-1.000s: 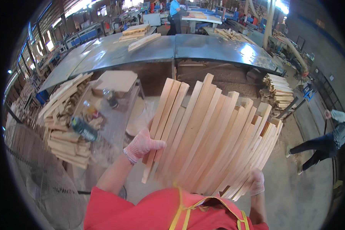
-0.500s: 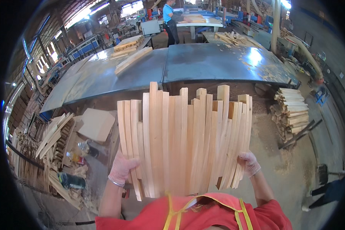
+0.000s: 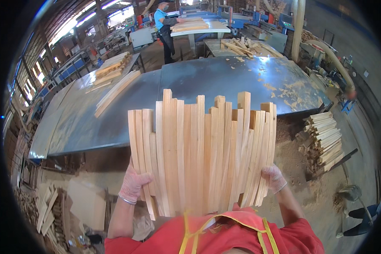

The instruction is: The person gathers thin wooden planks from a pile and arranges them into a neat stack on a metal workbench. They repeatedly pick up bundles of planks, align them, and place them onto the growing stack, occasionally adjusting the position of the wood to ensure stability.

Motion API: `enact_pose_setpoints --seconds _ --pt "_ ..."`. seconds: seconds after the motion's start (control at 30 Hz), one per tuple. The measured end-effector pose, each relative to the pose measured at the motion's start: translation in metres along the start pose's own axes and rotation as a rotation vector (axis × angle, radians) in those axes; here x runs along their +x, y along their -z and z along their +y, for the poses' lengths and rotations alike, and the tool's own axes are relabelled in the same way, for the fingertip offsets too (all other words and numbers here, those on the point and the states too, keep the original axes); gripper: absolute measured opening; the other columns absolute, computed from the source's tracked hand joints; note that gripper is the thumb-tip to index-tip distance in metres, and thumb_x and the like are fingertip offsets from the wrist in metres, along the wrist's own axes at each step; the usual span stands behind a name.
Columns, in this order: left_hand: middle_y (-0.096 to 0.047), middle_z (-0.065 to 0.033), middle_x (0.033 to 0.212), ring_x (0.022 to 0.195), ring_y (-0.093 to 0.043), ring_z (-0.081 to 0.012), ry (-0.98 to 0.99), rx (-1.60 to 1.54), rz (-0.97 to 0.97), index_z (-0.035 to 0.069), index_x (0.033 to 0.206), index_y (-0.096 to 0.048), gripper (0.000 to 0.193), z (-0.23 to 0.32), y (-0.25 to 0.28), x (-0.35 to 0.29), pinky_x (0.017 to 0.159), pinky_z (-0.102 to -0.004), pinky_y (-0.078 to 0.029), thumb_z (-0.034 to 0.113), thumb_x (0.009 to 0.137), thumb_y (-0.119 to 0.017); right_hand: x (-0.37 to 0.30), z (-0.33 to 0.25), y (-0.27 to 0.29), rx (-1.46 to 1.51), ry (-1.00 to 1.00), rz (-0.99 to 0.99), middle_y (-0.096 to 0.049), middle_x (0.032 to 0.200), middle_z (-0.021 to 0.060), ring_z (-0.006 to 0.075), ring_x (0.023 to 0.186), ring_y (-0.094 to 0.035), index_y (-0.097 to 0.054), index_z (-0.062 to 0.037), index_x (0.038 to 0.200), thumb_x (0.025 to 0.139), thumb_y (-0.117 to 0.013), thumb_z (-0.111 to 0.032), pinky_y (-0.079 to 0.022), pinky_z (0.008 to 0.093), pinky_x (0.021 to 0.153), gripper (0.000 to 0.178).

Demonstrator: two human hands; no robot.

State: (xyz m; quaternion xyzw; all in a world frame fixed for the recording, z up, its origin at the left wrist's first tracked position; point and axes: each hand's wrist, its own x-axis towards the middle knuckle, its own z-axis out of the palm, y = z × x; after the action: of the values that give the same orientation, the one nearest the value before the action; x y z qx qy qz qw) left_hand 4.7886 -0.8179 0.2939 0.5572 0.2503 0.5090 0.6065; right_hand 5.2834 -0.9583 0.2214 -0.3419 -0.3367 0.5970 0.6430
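Between my two gloved hands I carry a wide bundle of pale wood strips [image 3: 203, 156], packed side by side, with uneven far ends. My left hand [image 3: 134, 183] is closed on the bundle's left edge, its thumb lying over the strips. At the right edge, my right hand [image 3: 275, 178] grips it, with fingers partly hidden behind the wood. The bundle's near end rests close against my red apron [image 3: 224, 230]. Beyond it lies a large dark metal table [image 3: 211, 76], partly covered by the far ends of the strips.
On the table's left lie some long wood strips [image 3: 117, 94] and a stack of boards [image 3: 111, 70]. Scrap wood [image 3: 245, 46] sits behind it. A strip pile [image 3: 324, 137] stands on the floor at right. One person [image 3: 164, 31] works at a far bench; a broom-like dustpan [image 3: 350, 193] stands right.
My view has shifted and turned, with the metal table now closer to the bundle and the floor pile lower. Both hands keep their hold on the strips.
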Motion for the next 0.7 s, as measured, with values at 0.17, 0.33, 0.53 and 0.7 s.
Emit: enact_pose_setpoints --seconds 0.17,0.33,0.53,0.7 --pt "-0.061 -0.0084 0.142 0.129 -0.062 -0.0261 0.100 0.069 0.025 0.006 0.155 -0.040 0.100 -0.015 0.004 0.143 0.108 -0.0430 -0.054 0.008 0.069 -0.091 0.130 -0.047 0.027 0.004 -0.101 0.005 -0.068 0.133 0.0165 0.0296 0.118 -0.070 -0.046 0.0030 0.150 0.073 -0.088 -0.020 -0.059 0.0450 0.101 0.091" --pt "-0.061 -0.0123 0.140 0.125 -0.065 -0.0282 0.125 0.112 0.171 0.004 0.153 -0.041 0.087 -0.013 0.015 0.268 0.105 -0.0432 -0.057 -0.004 0.072 -0.073 0.294 -0.085 0.028 0.041 -0.152 -0.040 -0.068 0.133 0.0173 0.0300 0.118 -0.070 -0.046 0.0019 0.150 0.075 -0.088 -0.016 -0.061 0.0481 0.097 0.087" --pt "-0.062 -0.0146 0.140 0.124 -0.066 -0.0320 0.240 0.059 0.302 0.004 0.154 -0.038 0.089 -0.062 0.050 0.374 0.103 -0.0447 -0.059 -0.003 0.072 -0.072 0.452 -0.100 0.058 -0.019 -0.438 0.068 -0.070 0.130 0.0164 0.0313 0.114 -0.071 -0.054 -0.0005 0.145 0.081 -0.085 -0.010 -0.060 0.0513 0.098 0.072" --pt "-0.062 -0.0191 0.137 0.117 -0.068 -0.0332 0.323 -0.171 0.327 0.004 0.157 -0.033 0.083 -0.145 0.105 0.479 0.100 -0.0460 -0.060 -0.013 0.081 -0.062 0.577 -0.077 0.078 0.002 -0.565 0.057 -0.069 0.132 0.0167 0.0292 0.117 -0.070 -0.056 -0.0013 0.144 0.083 -0.085 -0.014 -0.058 0.0472 0.101 0.069"
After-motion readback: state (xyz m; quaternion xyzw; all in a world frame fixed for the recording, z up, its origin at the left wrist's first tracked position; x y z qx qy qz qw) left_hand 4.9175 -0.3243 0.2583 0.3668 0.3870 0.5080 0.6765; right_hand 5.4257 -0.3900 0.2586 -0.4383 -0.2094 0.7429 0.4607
